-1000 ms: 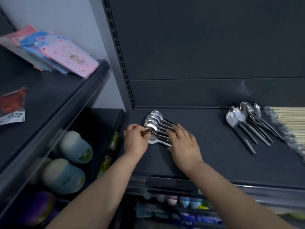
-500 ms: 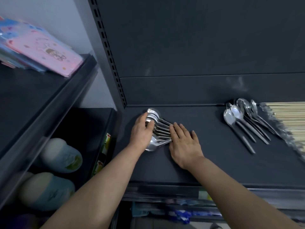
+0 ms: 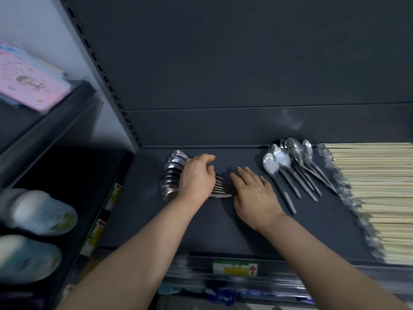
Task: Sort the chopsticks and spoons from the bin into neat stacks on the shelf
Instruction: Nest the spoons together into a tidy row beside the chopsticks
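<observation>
The head view looks down at a dark shelf, and I see a row of spoons lying near its left side, their bowls lapped one over the next and their handles pointing right. I think the row could slide apart from here, because the spoons are smooth and shiny, and one hard push on the handle ends could make a bowl slip off its neighbor. A bump could also knock the row crooked, so I would go slow. My left hand lies palm down across the middle of the row, fingers curled a little over the handles, so it covers them and I cannot tell if it pinches any. My right hand is flat and open, fingers together, with its fingertips just beside the handle ends; I cannot tell if they touch. Both arms reach straight in from the front edge. Farther right lies a looser bunch of spoons, fanned out and not neat yet. Beside those sits a big pile of chopsticks in clear wrap. I see no bin here.
</observation>
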### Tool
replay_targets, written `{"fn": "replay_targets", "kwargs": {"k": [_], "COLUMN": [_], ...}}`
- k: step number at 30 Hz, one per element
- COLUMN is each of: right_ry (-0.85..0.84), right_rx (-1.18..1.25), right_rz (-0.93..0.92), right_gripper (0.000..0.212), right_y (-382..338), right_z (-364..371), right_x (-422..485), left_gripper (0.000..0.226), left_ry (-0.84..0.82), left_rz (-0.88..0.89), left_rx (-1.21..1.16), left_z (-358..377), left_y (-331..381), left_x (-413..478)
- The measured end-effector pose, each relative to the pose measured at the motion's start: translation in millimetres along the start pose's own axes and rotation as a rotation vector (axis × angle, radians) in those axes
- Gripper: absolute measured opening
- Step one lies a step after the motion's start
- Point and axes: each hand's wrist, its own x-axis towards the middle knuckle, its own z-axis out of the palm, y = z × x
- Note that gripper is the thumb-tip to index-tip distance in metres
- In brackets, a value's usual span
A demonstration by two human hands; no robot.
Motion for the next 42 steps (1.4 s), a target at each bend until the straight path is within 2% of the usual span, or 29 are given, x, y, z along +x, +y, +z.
{"fn": "replay_targets", "kwargs": {"k": [3,7,12,15,17,20,23,25,27,30,34,36,38,39,42], "right_ry": [0.074,0.185,0.148,0.135,0.165,0.196,0.014,-0.079,-0.096,0.002,0.119,0.139,0.122,0.112,0.072], "right_rx": [-0.011,-0.023,-0.04,0.009,0.106,0.356,0.595,0.734,0.797,0.722,0.704,0.716,0.739,0.758,0.823], "right_rz": [0.076,0.165,0.181,0.156,0.13,0.102,0.127,0.156,0.214,0.308,0.445,0.471,0.462,0.449,0.409], "right_gripper": [0.055,0.044,0.047,0.047,0.041,0.035,0.04,0.033,0.024,0.028,0.029,0.027,0.027,0.027,0.029], "right_y": [47.3,104.7,158.3,176.1,180.7,177.7,171.8,171.5,177.1,195.9,214.8,220.2,221.4,221.3,217.6], "right_z": [-11.2,-23.2,-28.5,-30.7,-32.1,-40.4,-47.9,-48.4,-47.1,-48.1,-52.9,-53.3,-52.0,-50.6,-48.6], "right_x": [-14.8,-30.5,-37.2,-36.5,-34.4,-31.5,-27.4,-23.9,-21.1,-19.7,-20.5,-18.9,-17.6,-17.7,-17.5], "left_gripper": [0.028,0.029,0.034,0.029,0.023,0.018,0.012,0.012,0.012,0.012,0.014,0.026,0.046,0.045,0.018], "left_ry": [-0.094,-0.185,-0.194,-0.159,-0.112,-0.043,-0.048,-0.088,-0.163,-0.2,-0.043,0.043,0.011,-0.038,-0.136], "left_rz": [-0.035,-0.108,-0.279,-0.365,-0.402,-0.438,-0.476,-0.508,-0.511,-0.47,-0.353,-0.349,-0.424,-0.456,-0.456], "left_rx": [-0.075,0.001,0.054,0.029,-0.029,-0.289,-0.511,-0.62,-0.648,-0.554,-0.206,-0.047,0.003,0.017,0.055], "left_z": [33.4,76.1,113.4,122.9,123.9,124.5,128.2,132.0,136.1,144.3,143.7,140.7,136.7,136.4,134.7], "left_y": [35.2,73.2,104.7,114.0,118.0,130.0,150.1,161.5,168.7,166.7,156.9,151.6,146.8,145.0,142.2], "left_x": [-2.7,0.9,17.0,22.1,20.8,15.4,15.1,18.7,22.3,27.9,39.3,46.3,51.8,53.7,50.4]}}
